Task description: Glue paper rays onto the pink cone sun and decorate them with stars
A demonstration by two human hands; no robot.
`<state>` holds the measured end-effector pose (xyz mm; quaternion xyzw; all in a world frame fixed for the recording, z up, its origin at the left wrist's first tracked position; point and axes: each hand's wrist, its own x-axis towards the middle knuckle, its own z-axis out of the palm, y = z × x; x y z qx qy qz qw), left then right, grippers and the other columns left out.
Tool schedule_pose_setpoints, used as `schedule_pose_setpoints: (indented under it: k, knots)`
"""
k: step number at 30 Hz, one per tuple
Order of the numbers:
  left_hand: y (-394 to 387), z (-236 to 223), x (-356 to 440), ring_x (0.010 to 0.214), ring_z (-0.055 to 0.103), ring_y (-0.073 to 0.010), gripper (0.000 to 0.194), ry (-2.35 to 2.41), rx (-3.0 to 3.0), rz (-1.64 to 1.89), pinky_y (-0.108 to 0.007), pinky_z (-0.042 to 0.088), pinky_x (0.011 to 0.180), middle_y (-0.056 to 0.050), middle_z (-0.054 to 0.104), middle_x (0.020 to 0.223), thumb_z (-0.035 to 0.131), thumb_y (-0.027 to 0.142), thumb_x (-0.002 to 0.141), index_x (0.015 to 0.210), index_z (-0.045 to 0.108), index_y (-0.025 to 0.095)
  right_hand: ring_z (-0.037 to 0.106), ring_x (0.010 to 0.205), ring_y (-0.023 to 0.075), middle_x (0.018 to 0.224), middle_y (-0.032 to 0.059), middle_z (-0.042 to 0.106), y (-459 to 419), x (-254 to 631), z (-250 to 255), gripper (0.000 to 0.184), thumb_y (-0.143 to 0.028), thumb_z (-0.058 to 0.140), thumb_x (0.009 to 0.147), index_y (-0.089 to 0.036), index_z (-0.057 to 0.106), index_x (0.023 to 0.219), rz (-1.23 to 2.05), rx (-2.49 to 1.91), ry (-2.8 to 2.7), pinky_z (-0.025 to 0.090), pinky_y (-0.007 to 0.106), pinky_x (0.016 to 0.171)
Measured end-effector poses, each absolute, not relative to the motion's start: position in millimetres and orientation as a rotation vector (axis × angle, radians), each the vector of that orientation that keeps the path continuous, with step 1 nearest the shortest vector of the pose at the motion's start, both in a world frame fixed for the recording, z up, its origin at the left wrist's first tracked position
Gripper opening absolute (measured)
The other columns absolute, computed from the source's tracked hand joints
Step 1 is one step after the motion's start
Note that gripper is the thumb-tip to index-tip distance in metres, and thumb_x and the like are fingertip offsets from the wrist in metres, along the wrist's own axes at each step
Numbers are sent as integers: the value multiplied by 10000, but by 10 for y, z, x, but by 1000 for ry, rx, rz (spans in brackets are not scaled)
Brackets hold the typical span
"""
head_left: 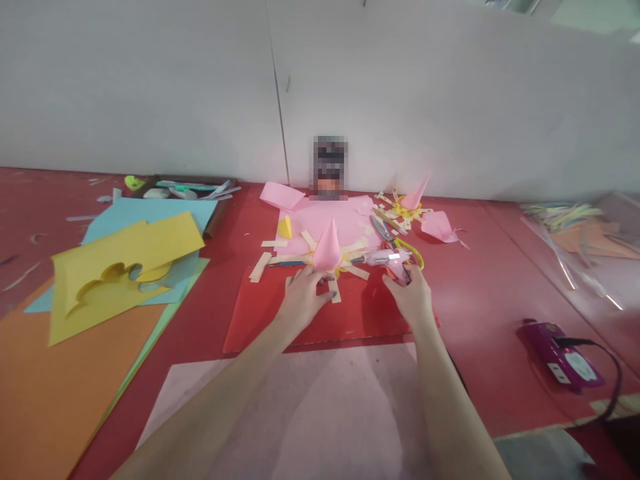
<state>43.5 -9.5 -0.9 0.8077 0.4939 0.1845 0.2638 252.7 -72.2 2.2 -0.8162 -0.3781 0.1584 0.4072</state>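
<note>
A pink paper cone (328, 248) stands upright on a yellow paper base, with pale flat wooden sticks (356, 270) spread out around it. My left hand (303, 297) is at its near side, fingers curled against the foot of the cone and thumb by the front stick. My right hand (414, 293) is wrapped round a pink glue gun (387, 257), whose nozzle points left toward the cone piece. Beneath them lies a red board (290, 320). Behind the gun are scissors with yellow handles (384, 230). A small yellow paper cone (285, 227) sits to the left.
A second pink cone piece (414, 197) stands back right. Cut yellow paper (120, 247) and coloured sheets (85, 373) cover the left. A tray of pens (187, 188) is behind them. A purple power box (563, 357) with a cord sits right. The wall closes the back.
</note>
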Motion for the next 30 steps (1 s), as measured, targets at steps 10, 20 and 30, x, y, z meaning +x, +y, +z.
schedule_pose_setpoints:
  k: [10,20,30]
  knots:
    - [-86,13,436,936,533,-210,316,1367,2208,460,-362,348,811,-5,573,929,611,232,764,1073,553,264,577,814,227,898,67,631,-723,2514,33,434,-456,597,615,-196,543,957,387,-2048,-961,420,317,693]
    - [-115,45,447,966,526,-211,87,1322,2198,459,-373,327,822,14,577,957,606,234,777,839,640,285,584,835,229,917,70,639,-720,2519,29,429,-443,606,614,-197,546,961,393,-2044,-949,424,317,705]
    - [-93,2,432,892,534,-200,317,1347,2208,491,-352,331,785,10,580,886,617,221,756,1061,553,280,579,850,226,926,65,635,-729,2508,51,441,-447,609,618,-198,546,977,419,-2053,-939,423,315,717]
